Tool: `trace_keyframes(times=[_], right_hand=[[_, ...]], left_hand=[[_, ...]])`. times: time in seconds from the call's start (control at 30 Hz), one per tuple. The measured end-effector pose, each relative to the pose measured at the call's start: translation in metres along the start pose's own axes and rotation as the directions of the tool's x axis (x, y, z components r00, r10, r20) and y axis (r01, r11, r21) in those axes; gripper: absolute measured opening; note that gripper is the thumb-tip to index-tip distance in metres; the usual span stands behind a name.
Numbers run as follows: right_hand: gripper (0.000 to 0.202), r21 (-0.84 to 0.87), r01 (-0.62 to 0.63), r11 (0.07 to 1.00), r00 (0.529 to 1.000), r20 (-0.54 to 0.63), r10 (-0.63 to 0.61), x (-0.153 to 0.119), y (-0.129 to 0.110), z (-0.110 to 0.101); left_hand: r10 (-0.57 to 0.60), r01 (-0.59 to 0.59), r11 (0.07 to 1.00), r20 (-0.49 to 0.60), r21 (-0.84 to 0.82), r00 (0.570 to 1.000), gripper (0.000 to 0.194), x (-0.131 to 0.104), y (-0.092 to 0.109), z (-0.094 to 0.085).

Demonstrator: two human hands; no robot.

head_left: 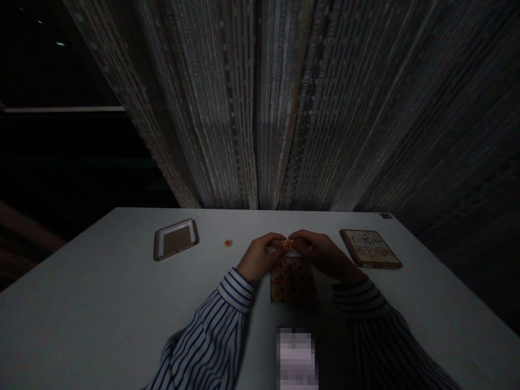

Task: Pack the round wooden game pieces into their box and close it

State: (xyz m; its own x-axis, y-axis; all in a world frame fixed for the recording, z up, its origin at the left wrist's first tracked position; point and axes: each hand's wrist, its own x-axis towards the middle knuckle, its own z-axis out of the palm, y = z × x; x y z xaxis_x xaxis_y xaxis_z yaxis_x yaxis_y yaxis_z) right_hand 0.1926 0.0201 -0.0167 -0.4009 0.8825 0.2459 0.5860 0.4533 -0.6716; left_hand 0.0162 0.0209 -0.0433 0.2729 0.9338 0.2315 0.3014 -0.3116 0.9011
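Observation:
Between the fingertips of both hands is a small pale xiangqi piece (pixel 288 244) with a red character. My left hand (pixel 262 254) pinches it from the left and my right hand (pixel 323 253) from the right. Just below them on the table lies a block of round xiangqi pieces (pixel 293 280), packed in rows. Its upper right part is partly covered by my right hand, and dim light hides most markings. A single loose xiangqi piece (pixel 228 243) with a red mark lies flat, left of my left hand.
On the white table (pixel 122 303), a shallow open box part (pixel 176 240) lies at the left. A flat box with a printed cover (pixel 371 248) lies to the right. A small dark square (pixel 385 216) marks the far right corner. Curtains (pixel 268 108) hang behind the table.

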Motion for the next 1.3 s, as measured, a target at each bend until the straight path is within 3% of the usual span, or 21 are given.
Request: trace_keyframes(times=[0.23,0.5,0.8,1.3], right_hand=[[0.019,0.005,-0.002,1.0,1.0,-0.012,0.002,-0.0013,0.0025,0.0006],[0.019,0.002,0.052,0.999,0.999,0.006,-0.052,-0.0022,0.0031,0.002],[0.02,-0.009,0.044,0.999,0.999,0.021,-0.044,-0.0039,0.0009,0.001],[0.019,-0.011,0.07,0.997,0.996,0.048,-0.07,-0.0033,-0.002,0.0012]], left_hand=[[-0.119,0.124,0.984,0.044,-0.13,0.992,0.022,0.0006,0.0036,0.0003],[-0.153,0.158,0.972,0.04,-0.175,0.987,0.024,0.0002,0.0048,0.0008],[-0.152,0.184,0.936,0.126,-0.3,0.98,0.028,-0.0002,0.0009,-0.0031],[-0.147,0.172,0.954,0.117,-0.244,0.982,0.024,0.0011,0.0023,-0.0056]])
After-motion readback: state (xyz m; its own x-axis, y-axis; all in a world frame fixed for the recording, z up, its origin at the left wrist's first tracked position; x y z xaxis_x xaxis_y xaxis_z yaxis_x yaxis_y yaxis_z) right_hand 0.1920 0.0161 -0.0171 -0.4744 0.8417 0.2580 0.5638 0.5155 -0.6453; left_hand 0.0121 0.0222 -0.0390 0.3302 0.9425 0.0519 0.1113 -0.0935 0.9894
